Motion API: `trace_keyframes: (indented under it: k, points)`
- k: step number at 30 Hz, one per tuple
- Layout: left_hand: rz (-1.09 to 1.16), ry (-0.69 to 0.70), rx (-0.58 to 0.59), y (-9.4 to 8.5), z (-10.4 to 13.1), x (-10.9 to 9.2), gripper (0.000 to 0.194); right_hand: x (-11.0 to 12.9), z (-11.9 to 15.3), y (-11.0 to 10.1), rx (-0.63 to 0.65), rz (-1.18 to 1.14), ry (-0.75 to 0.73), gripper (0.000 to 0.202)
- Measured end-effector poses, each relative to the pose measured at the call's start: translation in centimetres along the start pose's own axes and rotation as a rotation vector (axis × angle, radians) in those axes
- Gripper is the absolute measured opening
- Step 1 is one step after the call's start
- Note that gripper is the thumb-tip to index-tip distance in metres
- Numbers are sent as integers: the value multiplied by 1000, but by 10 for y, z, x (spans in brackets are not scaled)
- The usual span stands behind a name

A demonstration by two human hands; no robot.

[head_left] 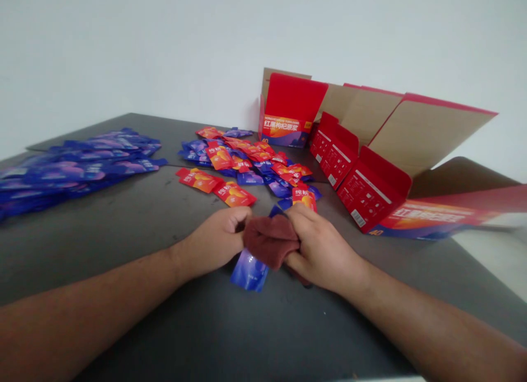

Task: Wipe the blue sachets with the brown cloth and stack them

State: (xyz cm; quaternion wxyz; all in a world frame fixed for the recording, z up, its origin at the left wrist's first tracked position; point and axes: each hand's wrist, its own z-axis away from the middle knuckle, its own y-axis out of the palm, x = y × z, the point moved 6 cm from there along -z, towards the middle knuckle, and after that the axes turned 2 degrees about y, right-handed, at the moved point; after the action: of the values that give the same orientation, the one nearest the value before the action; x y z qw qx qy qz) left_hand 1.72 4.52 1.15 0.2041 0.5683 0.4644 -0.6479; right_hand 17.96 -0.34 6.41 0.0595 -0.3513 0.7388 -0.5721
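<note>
Just above the dark table, my right hand (323, 250) is closed around a brownish-red cloth (269, 240). The cloth is folded across the middle of a blue sachet (250, 271), whose lower end hangs out below and whose top corner shows above. My left hand (216, 236) is closed at the left edge of the sachet, pinching it beside the cloth; its fingertips are partly hidden. Right beyond my hands lie two red sachets (234, 194) and a loose heap of mixed red and blue sachets (257, 156).
On the left lies a large pile of blue sachets (82, 165). Several red printed cartons with raised flaps stand along the right, among them a near carton (373, 192) and a far carton (286, 128). A white wall (164, 52) rises behind the table (173, 327).
</note>
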Motion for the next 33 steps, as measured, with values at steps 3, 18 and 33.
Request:
trace_keyframes:
  k: [3, 18, 33]
  points:
    - [-11, 21, -6, -1, -1, 0, 20, 6, 1, 3, 47, -14, -58, 18]
    - [-55, -12, -28, -2, 0, 0, 17, -12, -1, -1, -24, 35, 87, 19]
    - [-49, 22, -28, -1, -1, -4, 14, -3, 0, 3, 65, -14, -3, 20]
